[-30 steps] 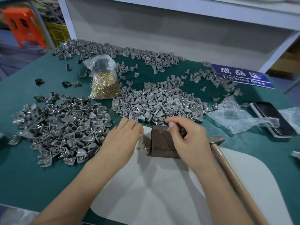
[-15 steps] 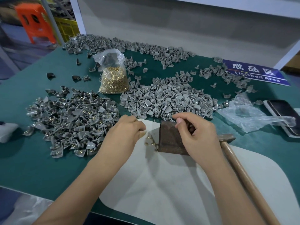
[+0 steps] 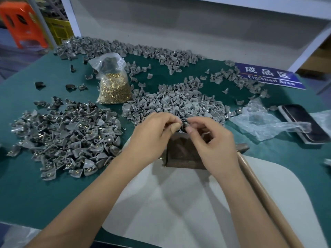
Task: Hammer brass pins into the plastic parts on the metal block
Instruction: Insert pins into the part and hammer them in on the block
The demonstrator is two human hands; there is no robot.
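done: pinned pile (image 3: 66, 138) left of block (image 3: 182, 153) | now: both hands (image 3: 180, 140) pinch part (image 3: 184, 124) above block | left: grey pile (image 3: 175, 104), hammer (image 3: 258, 185) idle

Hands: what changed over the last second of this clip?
The left hand left the loose pins beside the metal block and rose to meet the right hand above it, both pinching a small part. The hammer and bag of pins stayed put.
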